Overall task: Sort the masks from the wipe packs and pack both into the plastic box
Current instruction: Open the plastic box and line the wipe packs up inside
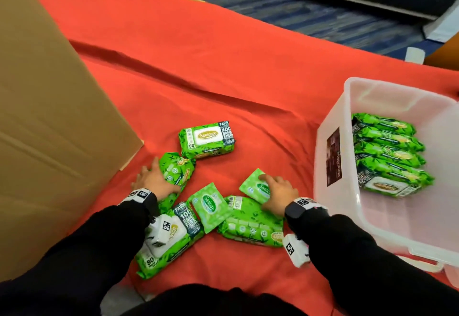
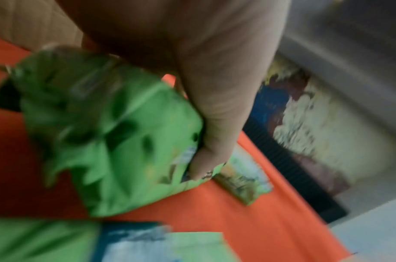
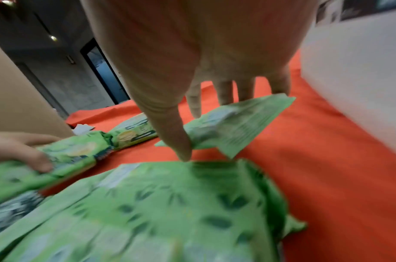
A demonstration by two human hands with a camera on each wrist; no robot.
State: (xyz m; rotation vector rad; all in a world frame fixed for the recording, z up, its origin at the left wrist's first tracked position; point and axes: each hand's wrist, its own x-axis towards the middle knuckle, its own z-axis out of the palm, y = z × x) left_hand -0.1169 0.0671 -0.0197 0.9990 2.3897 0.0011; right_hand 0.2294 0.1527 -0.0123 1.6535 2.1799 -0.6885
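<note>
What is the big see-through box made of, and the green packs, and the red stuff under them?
The plastic box looks like frosted, half-clear plastic: the packs inside show through its wall. The wipe packs seem to be thin glossy plastic film, since they shine and crumple where the left hand grips one. The red cover looks like matte cloth, because it lies in soft folds.

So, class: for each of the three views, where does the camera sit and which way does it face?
Head: worn high, faces down at the red cloth; both sleeves and hands show.
Left wrist: looks along the left hand gripping a wipe pack.
Right wrist: looks along the right hand pinching a small sachet.
Both wrist views share that wipe pack.
</note>
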